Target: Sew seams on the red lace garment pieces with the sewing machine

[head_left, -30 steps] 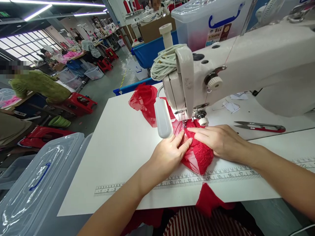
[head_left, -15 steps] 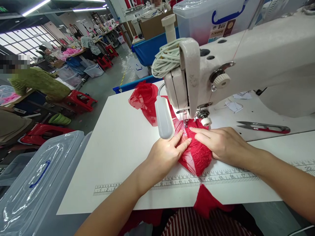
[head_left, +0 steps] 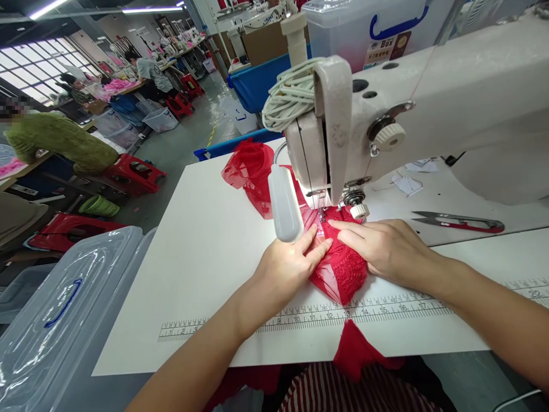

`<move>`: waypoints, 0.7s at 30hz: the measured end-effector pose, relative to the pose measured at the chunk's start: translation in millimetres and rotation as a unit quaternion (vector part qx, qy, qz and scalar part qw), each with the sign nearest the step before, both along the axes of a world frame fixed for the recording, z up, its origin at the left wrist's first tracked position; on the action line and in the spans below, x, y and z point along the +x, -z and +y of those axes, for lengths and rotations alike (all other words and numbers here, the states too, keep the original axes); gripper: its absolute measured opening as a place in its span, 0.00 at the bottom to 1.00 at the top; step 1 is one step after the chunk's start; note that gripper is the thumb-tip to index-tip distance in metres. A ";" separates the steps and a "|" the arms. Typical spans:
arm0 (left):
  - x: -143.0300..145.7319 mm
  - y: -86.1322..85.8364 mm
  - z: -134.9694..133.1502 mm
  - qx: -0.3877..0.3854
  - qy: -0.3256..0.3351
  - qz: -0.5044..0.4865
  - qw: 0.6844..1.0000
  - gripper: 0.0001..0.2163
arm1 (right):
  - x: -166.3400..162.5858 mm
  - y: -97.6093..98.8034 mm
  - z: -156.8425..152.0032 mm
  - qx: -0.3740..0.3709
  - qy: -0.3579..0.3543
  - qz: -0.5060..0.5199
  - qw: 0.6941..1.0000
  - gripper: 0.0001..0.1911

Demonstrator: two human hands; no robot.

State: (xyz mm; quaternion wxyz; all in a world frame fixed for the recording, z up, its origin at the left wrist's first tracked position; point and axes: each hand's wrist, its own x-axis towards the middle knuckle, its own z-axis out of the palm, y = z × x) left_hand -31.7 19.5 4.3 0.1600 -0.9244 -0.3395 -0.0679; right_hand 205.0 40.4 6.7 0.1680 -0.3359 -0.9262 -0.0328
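- The left hand [head_left: 285, 263] lies palm down, thumb and forefinger spread, pressing sheer mesh on the red lace piece [head_left: 349, 274].
- The right hand [head_left: 392, 249] rests its extended fingers on the piece's bumpy lace; its thumb is hidden, so I cannot tell whether it pinches.
- The piece lies between both hands, its far end under the needle of the glossy white sewing machine [head_left: 330, 137].
- Just beyond the left hand hang a smooth, rounded pale capsule [head_left: 286, 206] and, farther off, crumpled translucent red fabric [head_left: 251, 171].
- Metal snips [head_left: 463, 222] with red on the handle lie beyond the right hand, to its right.
- Nearer the body than the hands, a printed ruler [head_left: 386, 309] shows 9 to 17 and 22.
- Far beyond the right hand, a clear plastic tub [head_left: 338, 34] bears a label [head_left: 388, 48] reading "Box".
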 end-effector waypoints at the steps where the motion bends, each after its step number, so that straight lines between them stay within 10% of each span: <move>1: 0.3 0.1 0.5 -0.001 -0.004 0.001 1.000 0.19 | 0.1 0.2 0.5 -0.002 0.003 -0.003 1.000 0.17; 21: 5.9 -1.5 8.4 0.054 -0.017 0.044 0.997 0.22 | -1.2 3.5 9.2 -0.073 0.047 0.011 0.996 0.12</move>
